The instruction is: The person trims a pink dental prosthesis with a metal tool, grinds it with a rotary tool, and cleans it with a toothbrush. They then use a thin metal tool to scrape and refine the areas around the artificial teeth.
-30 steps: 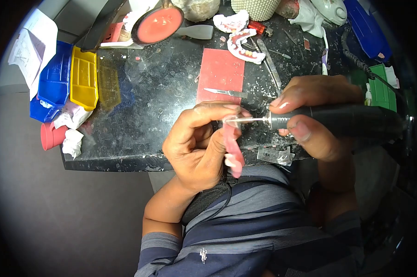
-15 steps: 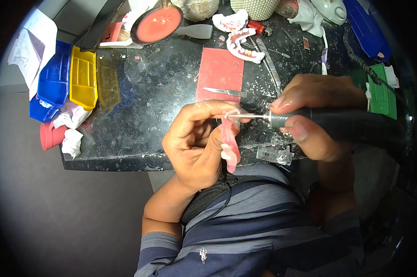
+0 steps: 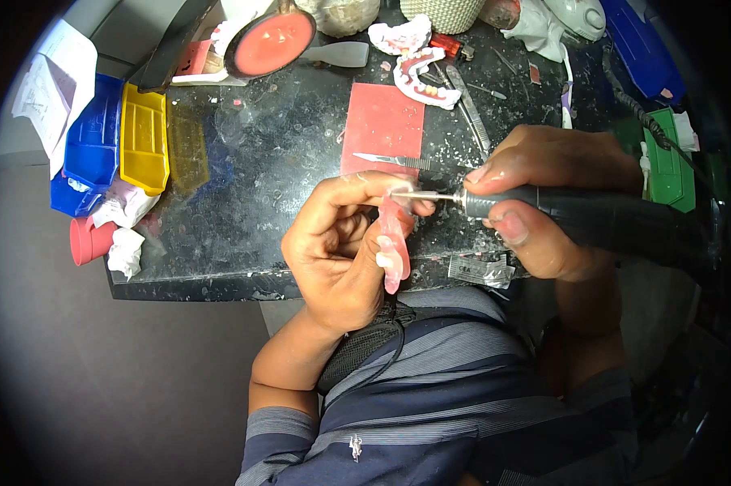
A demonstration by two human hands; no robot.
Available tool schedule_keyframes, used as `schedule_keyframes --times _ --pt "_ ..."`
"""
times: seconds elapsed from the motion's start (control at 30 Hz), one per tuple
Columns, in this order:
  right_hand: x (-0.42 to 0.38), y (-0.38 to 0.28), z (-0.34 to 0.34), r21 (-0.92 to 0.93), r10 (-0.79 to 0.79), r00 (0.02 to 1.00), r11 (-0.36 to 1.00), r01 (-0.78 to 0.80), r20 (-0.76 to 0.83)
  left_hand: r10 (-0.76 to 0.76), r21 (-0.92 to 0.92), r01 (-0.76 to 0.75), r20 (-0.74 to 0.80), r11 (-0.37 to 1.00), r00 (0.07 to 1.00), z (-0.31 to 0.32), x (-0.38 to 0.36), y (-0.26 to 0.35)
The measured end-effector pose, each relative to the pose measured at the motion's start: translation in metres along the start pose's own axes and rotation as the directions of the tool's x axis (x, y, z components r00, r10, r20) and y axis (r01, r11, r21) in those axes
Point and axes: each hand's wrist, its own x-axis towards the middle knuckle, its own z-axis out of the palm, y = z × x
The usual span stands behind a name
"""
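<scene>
Clearly, at the frame's centre, my left hand [image 3: 337, 255] is closed around a pink denture plate [image 3: 394, 243], its fingers [image 3: 357, 190] curled over the top edge and the thumb pressing the side, so the plate hangs down just past the dark surface [image 3: 260, 162]. Moving right, the thin metal bur [image 3: 426, 196] touches the plate's upper end. Further right, my right hand [image 3: 544, 202] is clenched on the black handpiece [image 3: 608, 219].

Glossy pink acrylic denture [image 3: 394, 243], matt black handpiece [image 3: 600, 217], speckled stone benchtop [image 3: 276, 162]
</scene>
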Motion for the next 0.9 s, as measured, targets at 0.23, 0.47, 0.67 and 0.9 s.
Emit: schedule_keyframes --times 0.23,0.47,0.67,0.9 --pt "0.0 -0.002 -0.003 0.012 0.036 0.999 0.999 -0.037 0.017 -0.107 -0.118 0.102 -0.033 0.988 0.994 0.001 0.001 0.003" --pt "0.0 -0.003 -0.002 0.058 0.087 0.996 0.995 -0.086 -0.013 -0.218 -0.246 0.21 -0.006 0.946 0.976 0.002 0.004 0.004" --pt "-0.003 -0.003 0.002 0.12 0.175 0.983 0.978 -0.168 -0.053 -0.269 -0.307 0.268 0.039 0.913 0.962 0.001 0.003 0.006" --pt "-0.003 -0.012 0.007 0.135 0.269 0.952 0.959 -0.25 -0.147 -0.268 -0.312 0.282 0.087 0.907 0.959 -0.001 0.003 0.006"
